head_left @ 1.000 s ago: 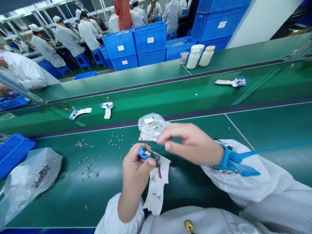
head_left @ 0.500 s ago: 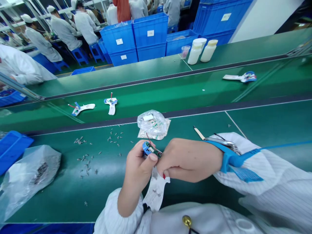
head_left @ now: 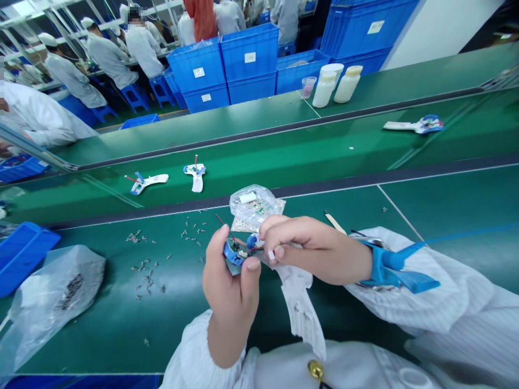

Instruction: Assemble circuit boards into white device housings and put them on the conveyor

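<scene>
Circuit-board assembly [head_left: 235, 253]: we judge it light, stiff, its red wires [head_left: 219, 219] fragile; best held by blue rim [head_left: 238, 261] | location: between our hands, pinched in left hand [head_left: 229, 289] | right hand [head_left: 308, 249]: fingertips pinching small white piece [head_left: 271, 254], probably a connector, just beside it | white handle shell [head_left: 299, 302]: extends below right hand, its hold unclear.

Your green workbench [head_left: 182, 324] is carrying a clear bag of small parts [head_left: 253, 202] near its far edge. Left of that bag, small metal pieces [head_left: 148, 281] are lying in loose clusters; well to its left, a larger plastic sack [head_left: 75, 292] is resting beside a blue bin [head_left: 24, 251]. Beyond the bag, a green belt [head_left: 279, 154] is bearing two white-and-blue pieces [head_left: 197, 175] to its left and another [head_left: 421, 125] well to its right. Farther beyond it, rightward, a green ledge [head_left: 399, 81] is holding white bottles [head_left: 324, 91] and a clear cup [head_left: 308, 87].
</scene>
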